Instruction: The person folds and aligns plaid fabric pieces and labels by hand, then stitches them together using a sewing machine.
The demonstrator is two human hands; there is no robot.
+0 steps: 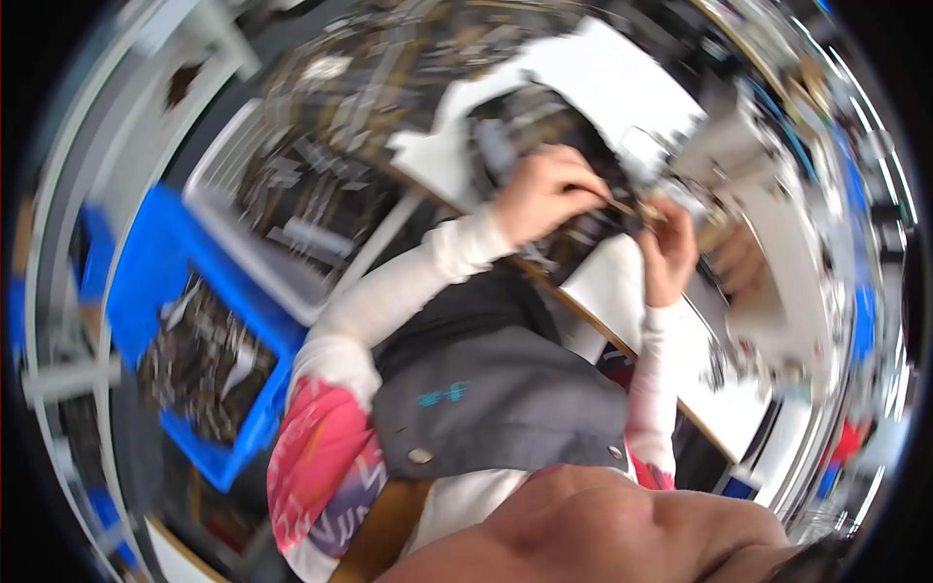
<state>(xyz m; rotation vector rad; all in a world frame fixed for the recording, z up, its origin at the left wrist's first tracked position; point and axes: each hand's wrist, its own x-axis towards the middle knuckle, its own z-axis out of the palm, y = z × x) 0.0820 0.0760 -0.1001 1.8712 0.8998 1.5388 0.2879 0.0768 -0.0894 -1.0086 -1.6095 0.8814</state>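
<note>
My left hand (549,189) is closed in a pinch over the dark patterned cloth (530,117), its fingertips pointing toward the sewing machine. My right hand (669,251) is closed just to the right, with its fingers bent near the same spot. A small thin brownish strip (622,206) spans the gap between the fingertips; motion blur hides its exact kind. Beneath both hands, more of the dark cloth lies on the white table (622,83). Right of my right hand stands a cream-white sewing machine (768,214).
A blue crate (282,335) filled with dark cloth pieces stands at the left. Beside it is a pale grey basket (248,238). Heaps of dark pieces with light tags (321,165) lie behind it. A grey apron (496,398) covers my front. The table's brown edge (607,335) runs before me.
</note>
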